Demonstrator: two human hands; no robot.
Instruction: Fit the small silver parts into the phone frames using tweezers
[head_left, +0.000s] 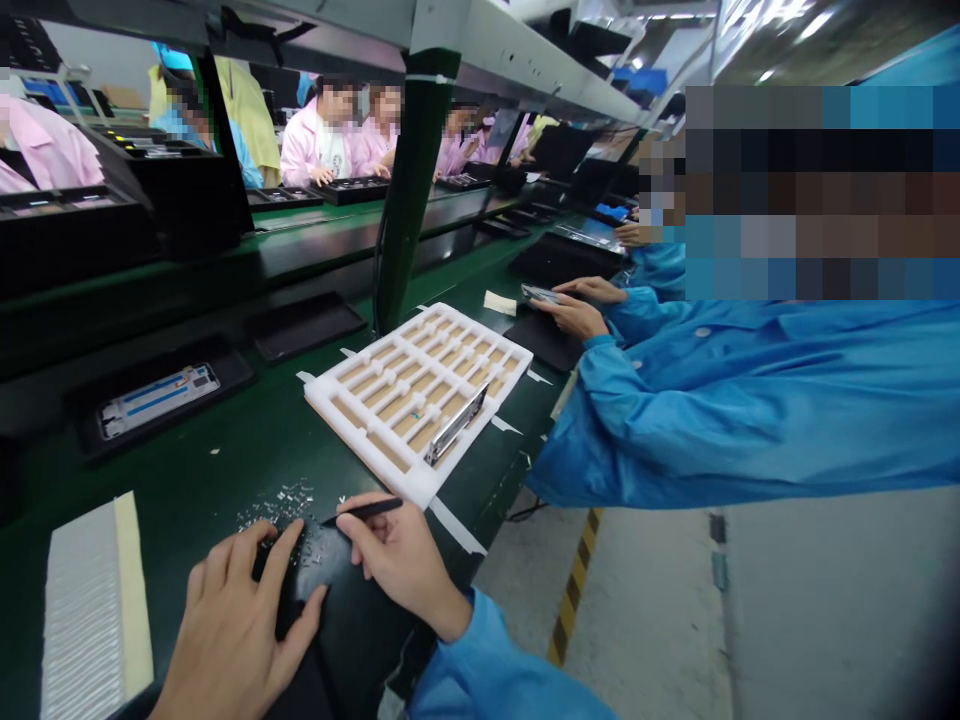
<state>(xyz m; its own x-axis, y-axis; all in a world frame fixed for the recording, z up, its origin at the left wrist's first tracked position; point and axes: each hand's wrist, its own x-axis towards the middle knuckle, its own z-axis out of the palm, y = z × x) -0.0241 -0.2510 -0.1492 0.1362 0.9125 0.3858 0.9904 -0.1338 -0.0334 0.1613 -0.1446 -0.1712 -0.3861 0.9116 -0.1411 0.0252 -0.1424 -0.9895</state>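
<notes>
My right hand pinches black tweezers, whose tip points left, close above the bench. Beside that tip lies a loose scatter of tiny silvery pieces. My left hand is spread with the palm down, its fingertips by the near edge of the scatter. Something dark shows beneath the left palm and thumb; I cannot make out what it is. Past my right hand sits a white foam tray with slots, and one thin phone-like frame stands on edge in it.
A ribbed white sheet with a yellow edge lies at left. Behind it, a black tray holds a phone-like part. A green post rises behind the foam tray. At right, a co-worker's hands hold a flat device.
</notes>
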